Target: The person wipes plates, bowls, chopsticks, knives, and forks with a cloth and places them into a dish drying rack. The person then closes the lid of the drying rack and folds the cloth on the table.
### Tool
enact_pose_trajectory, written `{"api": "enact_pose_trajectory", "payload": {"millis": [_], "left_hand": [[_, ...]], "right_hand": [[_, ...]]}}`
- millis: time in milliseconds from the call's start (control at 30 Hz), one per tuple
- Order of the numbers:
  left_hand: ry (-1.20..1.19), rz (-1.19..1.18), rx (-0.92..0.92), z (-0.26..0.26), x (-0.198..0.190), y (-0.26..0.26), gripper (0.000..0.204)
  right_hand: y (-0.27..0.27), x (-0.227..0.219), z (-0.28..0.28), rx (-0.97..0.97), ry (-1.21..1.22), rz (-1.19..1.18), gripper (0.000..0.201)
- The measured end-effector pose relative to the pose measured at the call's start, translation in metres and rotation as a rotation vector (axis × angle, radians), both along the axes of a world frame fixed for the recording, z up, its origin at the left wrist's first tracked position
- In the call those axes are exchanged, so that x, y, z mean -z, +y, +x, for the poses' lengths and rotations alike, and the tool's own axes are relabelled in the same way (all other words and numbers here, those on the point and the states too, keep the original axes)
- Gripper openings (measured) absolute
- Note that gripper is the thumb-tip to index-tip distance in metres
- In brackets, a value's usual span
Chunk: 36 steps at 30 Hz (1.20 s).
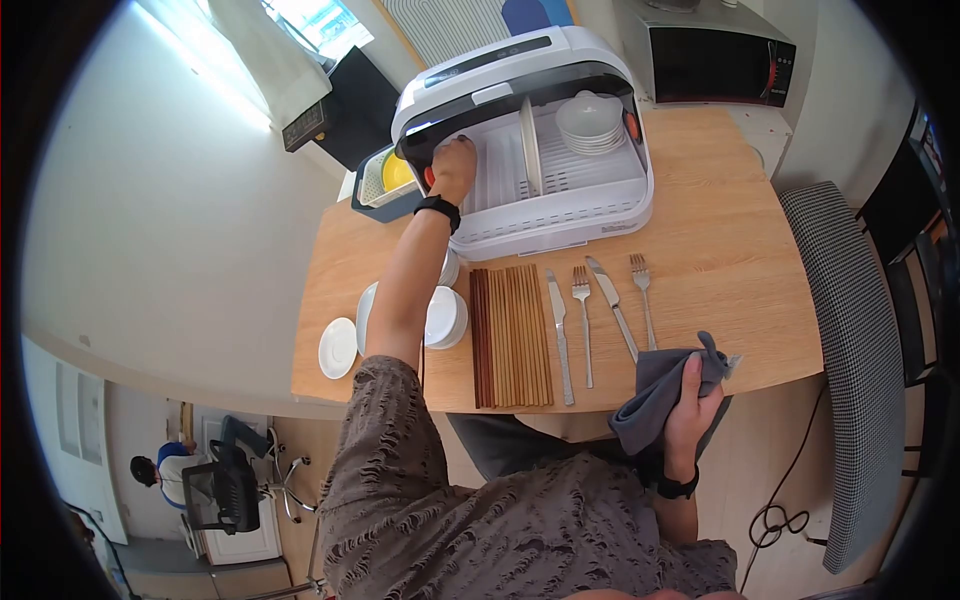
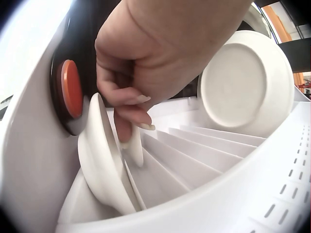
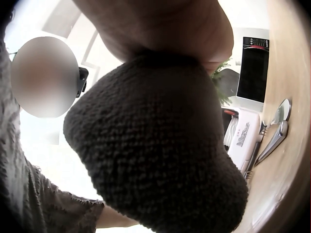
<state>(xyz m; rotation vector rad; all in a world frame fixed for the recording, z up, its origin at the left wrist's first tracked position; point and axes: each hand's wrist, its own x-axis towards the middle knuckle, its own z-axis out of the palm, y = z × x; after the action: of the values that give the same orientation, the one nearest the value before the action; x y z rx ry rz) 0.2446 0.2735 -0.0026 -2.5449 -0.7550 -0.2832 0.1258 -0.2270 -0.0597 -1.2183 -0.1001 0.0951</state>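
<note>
My left hand (image 1: 455, 165) reaches into the left end of a white dish cabinet (image 1: 545, 232). In the left wrist view its curled fingers are at the rim of a white dish (image 2: 99, 158) that stands on edge by the cabinet's side wall. A small white piece (image 2: 136, 151) shows just beside the fingertips. Farther right in the rack stands a white plate (image 1: 529, 145), upright, and beyond it a stack of white bowls (image 1: 590, 125). At the table's front edge my right hand (image 1: 690, 412) grips a bunched dark grey cloth (image 1: 655, 390), which fills the right wrist view.
Chopsticks (image 1: 512, 335) lie in a row before the cabinet, beside knives (image 1: 558, 335) and forks (image 1: 582, 325). White bowls (image 1: 443, 318) and a saucer (image 1: 338, 347) stand at the left. A basket (image 1: 375, 205) is left of the cabinet, a microwave (image 1: 720, 65) behind right. Someone sits (image 1: 180, 475) lower left.
</note>
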Motion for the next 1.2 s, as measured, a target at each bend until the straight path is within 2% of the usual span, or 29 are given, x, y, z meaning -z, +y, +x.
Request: {"api": "enact_pose_trajectory", "payload": {"millis": [300,500,700,800,900,967,1200], "left_hand": [[-0.009,0.036,0.074,-0.006,0.004,0.005,0.021],[-0.126,-0.197,-0.007,-0.006,0.005,0.018,0.031],[-0.217,-0.229,0.047,-0.027,-0.011,0.013,0.025],[-0.199,-0.158,0.093,-0.045,-0.020,0.002,0.022],[-0.133,-0.281,0.030,-0.056,-0.029,-0.010,0.024],[-0.089,-0.182,0.033,-0.061,-0.031,-0.018,0.025],[-0.186,-0.233,0.065,-0.047,-0.035,-0.002,0.027]], "right_hand": [[0.007,-0.016,0.000,0.061,-0.015,-0.002,0.028],[0.006,-0.012,-0.001,0.065,-0.019,0.003,0.026],[0.002,-0.010,-0.003,0.007,-0.021,-0.016,0.028],[0.002,0.004,-0.003,-0.014,-0.008,-0.021,0.028],[0.005,0.011,-0.006,-0.039,0.007,-0.041,0.029],[0.010,0.002,-0.010,-0.064,0.007,-0.031,0.030],[0.012,0.006,-0.018,-0.064,-0.009,-0.047,0.030]]}}
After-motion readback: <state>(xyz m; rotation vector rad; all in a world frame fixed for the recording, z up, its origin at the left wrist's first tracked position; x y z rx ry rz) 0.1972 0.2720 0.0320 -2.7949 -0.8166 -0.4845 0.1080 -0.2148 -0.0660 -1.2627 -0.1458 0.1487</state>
